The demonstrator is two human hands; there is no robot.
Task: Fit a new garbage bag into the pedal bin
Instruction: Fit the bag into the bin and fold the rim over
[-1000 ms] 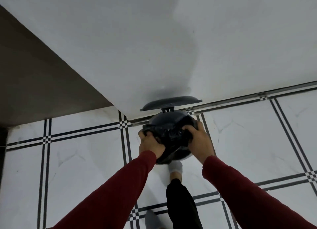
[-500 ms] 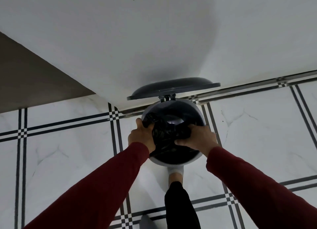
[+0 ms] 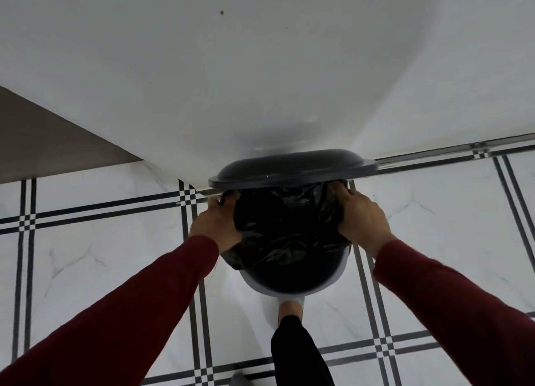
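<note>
A round pedal bin (image 3: 292, 290) with a pale rim stands on the tiled floor against the wall. Its dark grey lid (image 3: 292, 169) is raised. A crumpled black garbage bag (image 3: 286, 226) fills the bin's mouth. My left hand (image 3: 215, 225) grips the bag's edge at the left side of the rim. My right hand (image 3: 362, 219) grips the bag's edge at the right side, up near the lid's hinge. The bag's front edge lies loose inside the near rim. My foot (image 3: 289, 307) in a white sock presses the pedal, which it hides.
A white wall (image 3: 260, 67) rises right behind the bin. A dark brown surface (image 3: 43, 142) sits at the far left. White marble-look floor tiles with black line borders (image 3: 101, 241) spread on both sides of the bin.
Both hands have spread apart and moved back along the rim, stretching the bag open across the bin's mouth. The view has come closer to the bin.
</note>
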